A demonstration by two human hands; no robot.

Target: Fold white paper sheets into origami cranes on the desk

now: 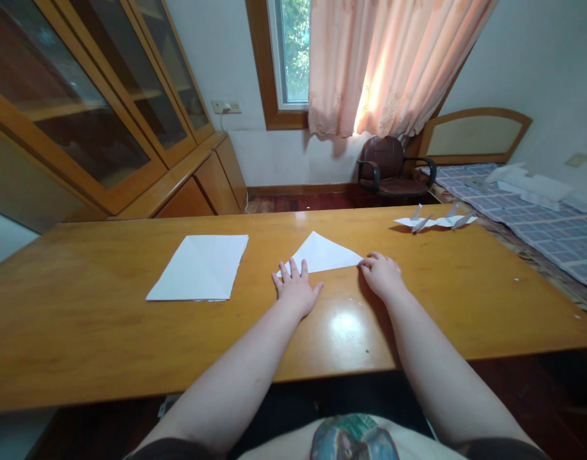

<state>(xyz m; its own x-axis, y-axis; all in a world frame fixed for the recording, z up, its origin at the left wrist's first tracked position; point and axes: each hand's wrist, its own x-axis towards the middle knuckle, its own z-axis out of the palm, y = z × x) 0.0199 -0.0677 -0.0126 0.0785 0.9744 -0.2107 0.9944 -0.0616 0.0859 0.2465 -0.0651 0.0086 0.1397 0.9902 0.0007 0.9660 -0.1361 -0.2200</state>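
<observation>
White paper triangle could skid on the glossy wooden surface (left hand and right hand lie open, gripping nothing).

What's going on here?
A person sits at a wooden desk with both bare hands at a folded white paper triangle: the left hand at one corner, the right hand at the other. A folded sheet of white paper lies to the left, a folded paper figure farther right.
</observation>
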